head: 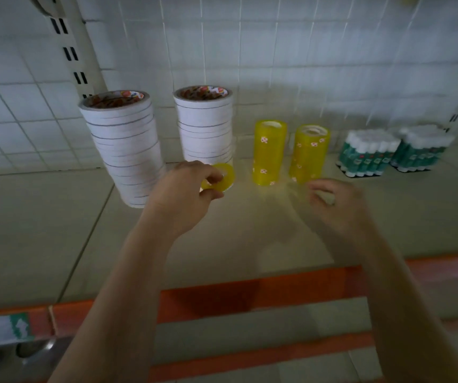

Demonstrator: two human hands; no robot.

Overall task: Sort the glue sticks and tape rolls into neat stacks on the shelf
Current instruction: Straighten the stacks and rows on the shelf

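Shelf edge: an orange front strip is seen nearest, with the pale shelf behind it.
Left hand: the left hand is curled round a single yellow tape roll, which is pinched between thumb and fingertips, low over the shelf, in front of the right white stack.
Right hand: the right hand is blurred; its fingers are loosely curled and nothing is seen to be held.
Yellow stacks: two upright yellow tape stacks are stood just beyond the hands, side by side and apart.
White stacks: two tall white tape stacks are stood to the left; the left one leans.
Glue sticks: two bundles of glue sticks are set far right, by the grid wall.
Risk: the leaning white stack could be toppled if brushed by the left arm; a yellow stack could be knocked over if the loose roll is set down off-centre.
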